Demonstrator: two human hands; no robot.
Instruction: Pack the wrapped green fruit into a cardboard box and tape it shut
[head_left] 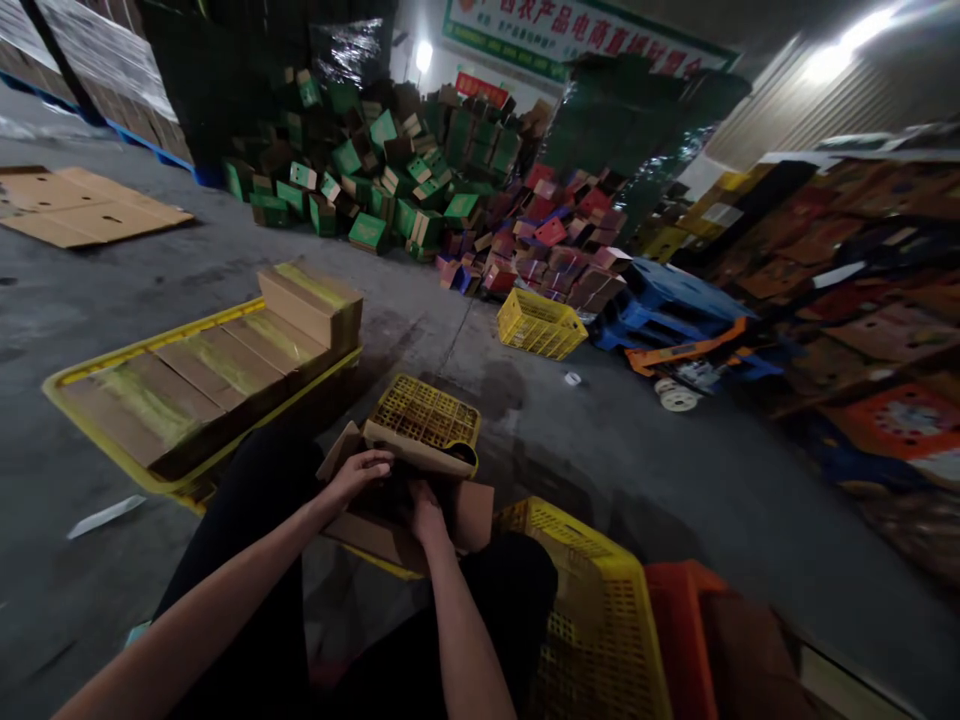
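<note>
Between my knees an open cardboard box (474,515) rests on a yellow plastic crate (427,408), its flaps spread outward. My left hand (361,474) is over the box's left side, fingers stretched toward the far flap and nothing visible in them. Deep in the opening is my right hand (424,508); its fingers are hidden in the dark interior. What lies inside the box is too dark to make out. A dark, round-edged object (466,453) shows by the far flap on the crate.
Taped cartons (217,365) fill a yellow crate at left, one standing on top. By my right knee are another yellow crate (600,600) and a red container (679,620). Ahead lie a small yellow crate (541,325), piled green boxes (405,185), blue pallets (667,300) and an orange pallet jack (686,345).
</note>
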